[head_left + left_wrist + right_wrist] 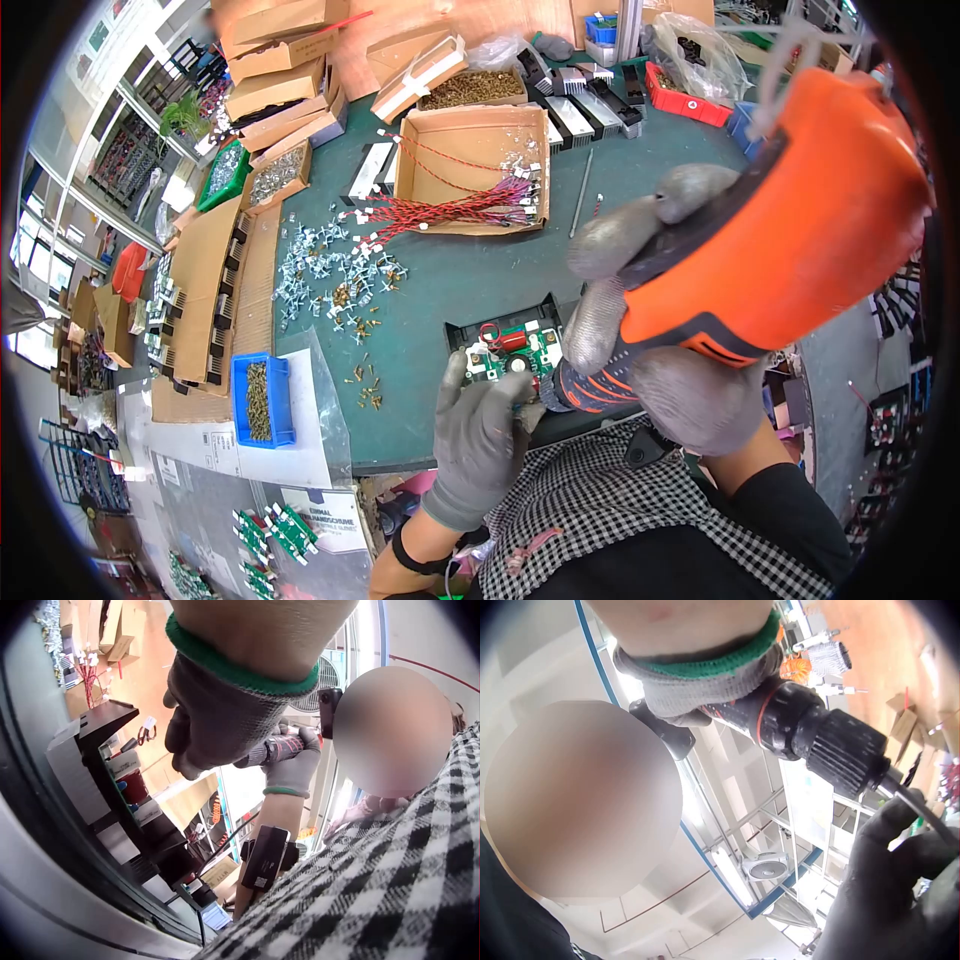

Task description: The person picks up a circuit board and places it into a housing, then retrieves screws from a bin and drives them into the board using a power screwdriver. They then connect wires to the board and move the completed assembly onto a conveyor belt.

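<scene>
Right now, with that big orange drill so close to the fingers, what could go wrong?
The long bit of the power drill is right by the gloved left hand, so a slip might poke it. The bit could also skid and scratch the green circuit board beside that hand.

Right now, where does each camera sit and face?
Head: worn there, facing down at the bench; left hand, right hand and checked apron show.
Left wrist: worn there, looks past the left hand to the right hand and apron.
Right wrist: worn there, looks along the driver, ceiling behind; both hands show.
Wrist views share both hands and driver.
</scene>
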{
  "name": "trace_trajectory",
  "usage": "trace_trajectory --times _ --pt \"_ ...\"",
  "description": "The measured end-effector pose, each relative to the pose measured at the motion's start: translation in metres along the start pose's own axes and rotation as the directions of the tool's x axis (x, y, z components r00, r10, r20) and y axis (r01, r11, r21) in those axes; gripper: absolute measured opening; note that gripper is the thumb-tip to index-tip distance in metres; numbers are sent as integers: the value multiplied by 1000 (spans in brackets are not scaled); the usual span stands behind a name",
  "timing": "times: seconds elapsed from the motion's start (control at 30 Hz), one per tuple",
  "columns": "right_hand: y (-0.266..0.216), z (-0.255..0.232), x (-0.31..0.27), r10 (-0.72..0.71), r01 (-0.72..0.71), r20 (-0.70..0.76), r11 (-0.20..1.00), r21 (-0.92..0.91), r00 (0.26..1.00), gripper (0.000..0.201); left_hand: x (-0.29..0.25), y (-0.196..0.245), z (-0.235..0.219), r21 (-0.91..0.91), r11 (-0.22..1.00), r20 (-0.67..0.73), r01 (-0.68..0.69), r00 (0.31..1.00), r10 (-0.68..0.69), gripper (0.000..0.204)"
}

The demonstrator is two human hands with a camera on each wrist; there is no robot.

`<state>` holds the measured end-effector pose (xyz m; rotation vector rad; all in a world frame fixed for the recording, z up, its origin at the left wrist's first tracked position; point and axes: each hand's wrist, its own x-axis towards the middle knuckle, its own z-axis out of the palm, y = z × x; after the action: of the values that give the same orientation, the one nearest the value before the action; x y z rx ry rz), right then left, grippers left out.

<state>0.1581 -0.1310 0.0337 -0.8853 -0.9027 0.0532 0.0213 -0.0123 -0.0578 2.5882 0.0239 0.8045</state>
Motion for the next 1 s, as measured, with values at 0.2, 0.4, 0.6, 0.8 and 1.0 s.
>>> trace_trajectory --times 0.2,0.4,0.6,0.8,1.0 --pt "13 -25 -15 141 -122 48 948 -293 989 63 6 -14 -11 99 990 233 102 965 -123 38" --pt "20 -29 -20 182 -139 78 911 -388 980 62 -3 -27 2 -14 993 265 121 958 -113 25" --pt "27 -22 -20 222 -164 97 894 -416 970 62 0 -29 1 -74 991 259 108 962 -86 22" --pt "22 -15 -18 146 -10 187 813 -582 971 61 -7 -33 3 -75 995 166 68 985 -55 19" --pt "15 -11 -9 177 -169 -18 901 -399 984 60 -24 -94 -40 138 910 45 391 915 -400 18"
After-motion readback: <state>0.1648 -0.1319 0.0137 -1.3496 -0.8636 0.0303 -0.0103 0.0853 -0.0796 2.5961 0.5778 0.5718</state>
